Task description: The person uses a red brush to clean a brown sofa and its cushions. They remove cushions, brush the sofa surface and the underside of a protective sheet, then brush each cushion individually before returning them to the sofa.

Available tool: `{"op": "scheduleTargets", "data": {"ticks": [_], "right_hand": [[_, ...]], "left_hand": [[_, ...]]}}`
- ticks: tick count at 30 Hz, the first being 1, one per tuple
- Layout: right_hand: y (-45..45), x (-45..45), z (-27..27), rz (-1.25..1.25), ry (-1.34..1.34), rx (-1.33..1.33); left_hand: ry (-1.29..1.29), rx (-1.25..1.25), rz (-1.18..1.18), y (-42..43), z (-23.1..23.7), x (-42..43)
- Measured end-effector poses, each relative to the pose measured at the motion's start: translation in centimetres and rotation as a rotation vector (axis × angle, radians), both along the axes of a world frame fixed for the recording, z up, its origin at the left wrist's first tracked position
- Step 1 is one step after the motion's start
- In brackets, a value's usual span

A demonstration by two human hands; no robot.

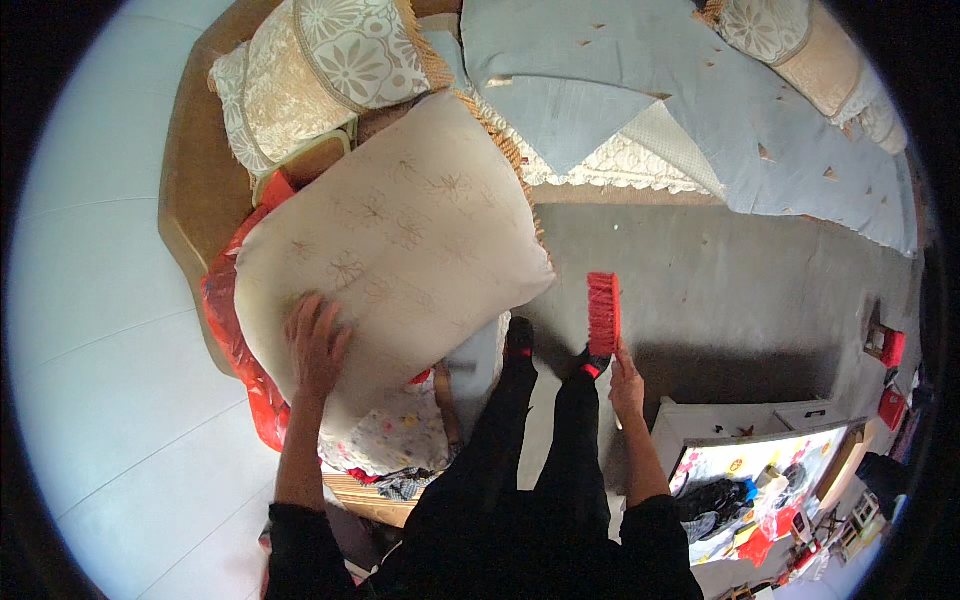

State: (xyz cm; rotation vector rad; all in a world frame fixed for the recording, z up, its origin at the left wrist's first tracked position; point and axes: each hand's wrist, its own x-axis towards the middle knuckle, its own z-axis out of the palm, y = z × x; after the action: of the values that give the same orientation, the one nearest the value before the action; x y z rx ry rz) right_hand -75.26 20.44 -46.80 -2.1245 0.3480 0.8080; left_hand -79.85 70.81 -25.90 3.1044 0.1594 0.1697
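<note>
My left hand rests palm down on the near left part of a large cream cushion with a faint brown floral print. The fingers are a little spread and slightly blurred. In my right hand is the handle of a red bristle brush, held over the floor beside my foot, apart from the cushion. Its red bristles face left. Under the cushion's left edge shows a red plastic bag. A flower-print fabric bundle lies at the cushion's near edge.
A patterned, fringed cushion leans at the far left against brown upholstery. A grey-blue sofa cover is folded back over a cream quilted pad. At right, a white cabinet adjoins a cluttered table on the grey floor.
</note>
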Motion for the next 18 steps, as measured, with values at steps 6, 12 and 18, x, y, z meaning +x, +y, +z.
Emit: {"op": "scheduleTargets", "data": {"ticks": [6,12,18], "right_hand": [[1.0,-0.7,5.5,0.17,-0.092,-0.037],[0.3,-3.0,4.6,0.165,-0.106,-0.011],[-0.6,-2.5,7.0,0.139,-0.128,0.002]], "left_hand": [[-0.161,-0.303,0.704,1.8,-0.8,-18.9],[0.115,-0.82,0.725,5.3,-8.4,-29.1],[-0.13,-1.26,1.1,2.8,-8.5,-23.6]]}}
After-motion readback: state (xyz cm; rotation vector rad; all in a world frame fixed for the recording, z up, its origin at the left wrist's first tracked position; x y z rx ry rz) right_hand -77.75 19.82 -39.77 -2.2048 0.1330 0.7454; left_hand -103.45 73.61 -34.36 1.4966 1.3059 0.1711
